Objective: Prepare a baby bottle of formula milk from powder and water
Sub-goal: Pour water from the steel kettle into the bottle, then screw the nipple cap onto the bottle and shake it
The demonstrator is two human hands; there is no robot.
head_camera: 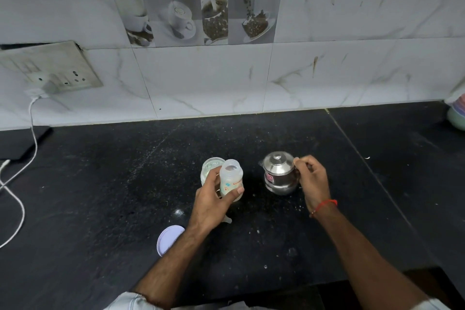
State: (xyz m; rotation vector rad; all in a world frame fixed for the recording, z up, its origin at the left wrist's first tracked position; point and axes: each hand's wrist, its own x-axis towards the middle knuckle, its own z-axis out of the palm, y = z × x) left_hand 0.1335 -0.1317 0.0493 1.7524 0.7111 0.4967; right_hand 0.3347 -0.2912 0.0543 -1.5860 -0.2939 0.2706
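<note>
The baby bottle (231,180) stands upright near the middle of the black speckled desk (100,196), its top open, the left hand (214,201) wrapped closed around its body; just behind it, touching the fingers, is a clear jar (210,167); to the right, apart from the bottle, a lidded steel pot (278,173) has the right hand (312,181) curled shut on its handle; a pale round lid (167,238) lies flat by the left forearm; white specks dot the desk; behind, marbled wall tiles (201,78) and a socket plate (50,68) with a white cable (25,158) trailing down.
</note>
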